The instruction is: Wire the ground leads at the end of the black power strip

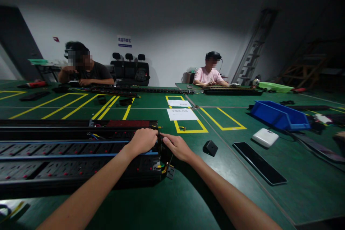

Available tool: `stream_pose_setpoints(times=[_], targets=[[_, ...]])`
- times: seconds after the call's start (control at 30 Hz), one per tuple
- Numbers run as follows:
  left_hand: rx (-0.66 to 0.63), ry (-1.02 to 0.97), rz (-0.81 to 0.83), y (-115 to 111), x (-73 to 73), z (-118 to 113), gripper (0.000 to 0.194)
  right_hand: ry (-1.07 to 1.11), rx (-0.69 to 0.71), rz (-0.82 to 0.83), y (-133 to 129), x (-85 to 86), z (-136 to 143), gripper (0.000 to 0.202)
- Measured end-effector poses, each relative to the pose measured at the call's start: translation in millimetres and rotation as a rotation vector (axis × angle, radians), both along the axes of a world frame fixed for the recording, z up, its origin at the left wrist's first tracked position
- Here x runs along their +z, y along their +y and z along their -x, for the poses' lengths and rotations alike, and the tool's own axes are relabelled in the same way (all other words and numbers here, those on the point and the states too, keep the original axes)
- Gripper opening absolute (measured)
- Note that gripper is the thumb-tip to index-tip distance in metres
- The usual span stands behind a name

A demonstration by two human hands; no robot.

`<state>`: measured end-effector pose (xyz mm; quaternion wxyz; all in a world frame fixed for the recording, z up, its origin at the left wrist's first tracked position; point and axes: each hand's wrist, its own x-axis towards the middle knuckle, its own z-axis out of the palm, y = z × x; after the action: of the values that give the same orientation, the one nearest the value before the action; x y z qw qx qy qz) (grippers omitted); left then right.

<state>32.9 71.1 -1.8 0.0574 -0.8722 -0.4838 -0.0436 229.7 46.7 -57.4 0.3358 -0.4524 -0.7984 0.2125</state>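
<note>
Socket strips [64, 169], towards worktop [151, 208] near edge; probably heavy, stiff, best lifted by their sides, clear of wires [164, 169]; left hand [144, 139], right hand [178, 146] at one end, fingers curled, grip closure hidden, cannot tell.

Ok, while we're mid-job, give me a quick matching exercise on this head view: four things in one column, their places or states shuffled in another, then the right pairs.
1. Left hand
2. Black block
3. Phone
4. White box

A. Just in front of the blue bin
B. Flat, dark screen up
C. At the right end of the socket strips
D. Between the right hand and item 3

Pairs: 1-C, 2-D, 3-B, 4-A
</note>
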Motion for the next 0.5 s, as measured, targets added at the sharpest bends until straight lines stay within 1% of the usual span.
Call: stream_pose_setpoints(times=[0.5], targets=[[0.004, 0.009, -0.003, -1.2, 2.1, 0.2, 0.030, -0.009, 0.007, -0.010, -0.5, 1.0, -0.3, 0.054]])
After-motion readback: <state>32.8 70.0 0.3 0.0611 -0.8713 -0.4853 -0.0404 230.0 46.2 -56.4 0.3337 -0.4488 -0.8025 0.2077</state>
